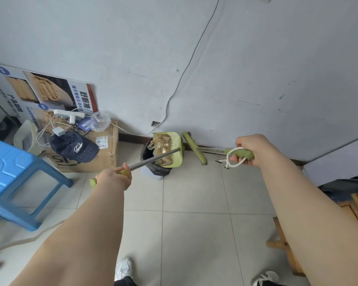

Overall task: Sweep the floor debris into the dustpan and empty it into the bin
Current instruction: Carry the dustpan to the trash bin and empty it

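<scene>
My left hand (114,178) grips the green end of the dustpan's grey metal handle (153,159). The green dustpan (175,149) is tipped over the small bin with a black liner (153,166), and crumpled tan debris (160,147) spills from its mouth towards the bin. My right hand (250,148) is closed on the green grip of the broom, with a white cord loop hanging from it. The green broom head (194,148) rests on the tiled floor by the wall, just right of the dustpan.
A cardboard box (103,153) with a dark cap, cables and a clear container stands left of the bin. A blue plastic stool (15,178) is at the far left. Wooden furniture (285,244) sits at the lower right. A cable runs down the wall.
</scene>
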The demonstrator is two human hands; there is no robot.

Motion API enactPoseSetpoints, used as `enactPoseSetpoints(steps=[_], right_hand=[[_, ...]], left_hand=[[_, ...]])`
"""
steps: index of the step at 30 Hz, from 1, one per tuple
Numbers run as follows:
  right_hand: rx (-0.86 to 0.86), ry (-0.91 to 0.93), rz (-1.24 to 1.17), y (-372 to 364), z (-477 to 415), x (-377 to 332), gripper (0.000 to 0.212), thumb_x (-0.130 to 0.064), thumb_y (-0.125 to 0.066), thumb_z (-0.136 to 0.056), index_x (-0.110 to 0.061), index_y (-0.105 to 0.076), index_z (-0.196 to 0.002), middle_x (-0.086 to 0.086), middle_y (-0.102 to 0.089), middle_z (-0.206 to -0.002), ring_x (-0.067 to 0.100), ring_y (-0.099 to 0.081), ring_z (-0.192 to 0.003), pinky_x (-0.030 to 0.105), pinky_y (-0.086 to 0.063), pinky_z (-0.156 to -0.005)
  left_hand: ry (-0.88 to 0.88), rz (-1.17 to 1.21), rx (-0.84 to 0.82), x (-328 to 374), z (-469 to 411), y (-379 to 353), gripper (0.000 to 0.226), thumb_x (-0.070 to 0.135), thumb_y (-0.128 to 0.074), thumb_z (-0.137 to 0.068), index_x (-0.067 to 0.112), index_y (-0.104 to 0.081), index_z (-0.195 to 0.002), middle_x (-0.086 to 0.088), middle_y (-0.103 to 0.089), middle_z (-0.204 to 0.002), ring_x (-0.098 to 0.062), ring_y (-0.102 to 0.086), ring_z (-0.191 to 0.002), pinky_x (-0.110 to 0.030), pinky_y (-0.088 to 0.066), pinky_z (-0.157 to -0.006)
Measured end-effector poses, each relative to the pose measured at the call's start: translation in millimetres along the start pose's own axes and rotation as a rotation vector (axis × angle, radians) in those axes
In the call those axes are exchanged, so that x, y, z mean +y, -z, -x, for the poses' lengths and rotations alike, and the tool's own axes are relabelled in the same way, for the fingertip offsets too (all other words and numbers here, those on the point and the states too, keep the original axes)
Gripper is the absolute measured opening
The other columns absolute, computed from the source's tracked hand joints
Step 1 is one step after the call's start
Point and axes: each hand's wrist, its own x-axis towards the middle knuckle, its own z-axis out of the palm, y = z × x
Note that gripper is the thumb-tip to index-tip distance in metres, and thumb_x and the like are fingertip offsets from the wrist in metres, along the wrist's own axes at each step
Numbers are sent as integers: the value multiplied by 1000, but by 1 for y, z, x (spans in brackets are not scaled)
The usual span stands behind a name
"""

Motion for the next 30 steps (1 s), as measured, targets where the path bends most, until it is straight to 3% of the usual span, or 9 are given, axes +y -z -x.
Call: enactPoseSetpoints(steps=[3,9,15,20,24,27,30], right_hand=[[-6,-9,1,-3,1,-1,9,5,-46,-79,-4,-43,-78,23,-55,-68,26,-53,-33,25,-46,-35],[-27,-15,-8,-10,-1,-3,10,5,-47,-81,-3,-44,-76,24,-54,-69,29,-55,-48,25,-47,-35],[-26,-24,-22,-13,-3,-9,10,5,-47,-82,-4,-43,-80,26,-56,-75,28,-54,-49,25,-47,-36],[-13,-20,-24,-11,-4,-17,10,4,-45,-83,-5,-43,-88,27,-54,-80,25,-52,-36,25,-47,-36],[-8,-8,-15,-7,-5,-25,12,3,-43,-84,-5,-43,-92,28,-57,-79,28,-55,-47,24,-47,-39],[-3,23,-19,-6,-3,-30,8,3,-44,-82,-4,-44,-85,27,-57,-71,29,-55,-46,25,-48,-40],[2,40,-40,-5,-2,-35,10,5,-44,-81,-5,-43,-85,28,-56,-71,30,-55,-46,24,-47,-38]], left_hand=[[13,27,17,0,-7,1,38,39,-47,-99,15,-57,-126,-9,-63,-106,-27,-64,-69,-28,-54,-37],[5,57,4,2,-14,-1,39,38,-49,-99,15,-55,-129,-12,-63,-107,-29,-65,-73,-29,-55,-38],[18,45,-13,2,-18,-7,36,31,-44,-101,13,-56,-130,-10,-65,-102,-25,-63,-66,-24,-57,-46],[-9,103,-23,-1,-15,-13,38,35,-40,-101,15,-58,-127,-1,-56,-78,-19,-51,-45,-20,-53,-42],[-33,104,-33,-6,-6,-17,33,26,-41,-100,17,-59,-126,-4,-45,-66,-13,-43,-26,-18,-58,-58],[-29,87,-42,-7,0,-20,33,21,-40,-100,15,-59,-126,-9,-57,-82,-19,-52,-43,-18,-58,-64],[-28,47,-61,-7,6,-25,36,30,-38,-101,12,-62,-119,-3,-59,-85,-16,-50,-46,-17,-54,-51]])
